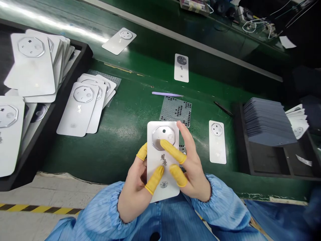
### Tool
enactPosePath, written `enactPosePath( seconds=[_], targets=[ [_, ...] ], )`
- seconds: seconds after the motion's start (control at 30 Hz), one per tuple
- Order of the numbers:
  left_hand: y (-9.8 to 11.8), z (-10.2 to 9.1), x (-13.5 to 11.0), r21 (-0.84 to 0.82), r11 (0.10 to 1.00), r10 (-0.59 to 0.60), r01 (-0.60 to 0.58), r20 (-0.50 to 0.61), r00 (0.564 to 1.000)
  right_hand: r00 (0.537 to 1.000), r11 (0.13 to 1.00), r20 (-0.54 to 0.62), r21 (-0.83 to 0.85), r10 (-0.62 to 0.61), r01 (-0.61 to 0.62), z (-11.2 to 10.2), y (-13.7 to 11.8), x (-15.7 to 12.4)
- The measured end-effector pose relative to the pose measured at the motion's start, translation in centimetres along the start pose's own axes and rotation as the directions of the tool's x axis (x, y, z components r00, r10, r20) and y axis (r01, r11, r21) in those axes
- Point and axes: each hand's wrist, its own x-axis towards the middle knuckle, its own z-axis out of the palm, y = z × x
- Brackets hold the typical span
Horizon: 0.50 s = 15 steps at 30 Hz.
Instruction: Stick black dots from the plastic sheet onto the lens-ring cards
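My left hand (136, 192) grips a white phone back cover (153, 174) by its left side, thumb on its face and yellow-cotted finger at the edge. An octagonal camera frame with a dark hole sits near the cover's top; dark lettering and a round emblem lie below. My right hand (193, 167) has its fingers apart. Its yellow-cotted index fingertip touches the lower left of the camera frame, and the thumb lies over the cover's right side. Just beyond is a clear sheet (173, 108) dotted with small black round parts. Purple tweezers (167, 94) lie behind it.
Several white covers fill a black tray (85, 53) at left, with a fanned stack (77, 113) beside it. Single covers lie at the back left (119, 42), back middle (181, 68) and right (217, 144). A black bin (265, 164) holds grey sheets (268, 120).
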Motion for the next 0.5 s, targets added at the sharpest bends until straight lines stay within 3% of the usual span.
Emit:
enactPosePath(
  seconds=[0.1,0.17,0.3,0.43,0.5],
  targets=[
    [0.1,0.0,0.0,-0.005,1.0,0.024,-0.024,-0.001,1.0,0.991,0.982,0.121,-0.172,-0.06,0.08,-0.3,0.5,-0.1],
    [0.0,-0.1,0.0,-0.023,1.0,0.015,-0.016,-0.015,1.0,0.985,0.975,0.158,-0.198,-0.074,0.105,-0.5,0.9,-0.5],
    [0.0,-0.4,-0.1,-0.034,0.999,-0.02,0.019,-0.013,1.0,0.983,0.97,0.138,-0.193,-0.123,0.148,-0.9,1.5,-1.2],
    [0.0,-0.5,-0.1,0.014,1.0,-0.023,0.023,0.008,1.0,0.97,0.892,0.122,-0.383,-0.208,0.239,-1.2,1.6,-1.5],
    [-0.1,-0.5,0.0,0.043,0.999,-0.013,0.012,0.009,1.0,0.97,0.886,0.125,-0.395,-0.21,0.243,-1.2,1.6,-1.7]
  ],
)
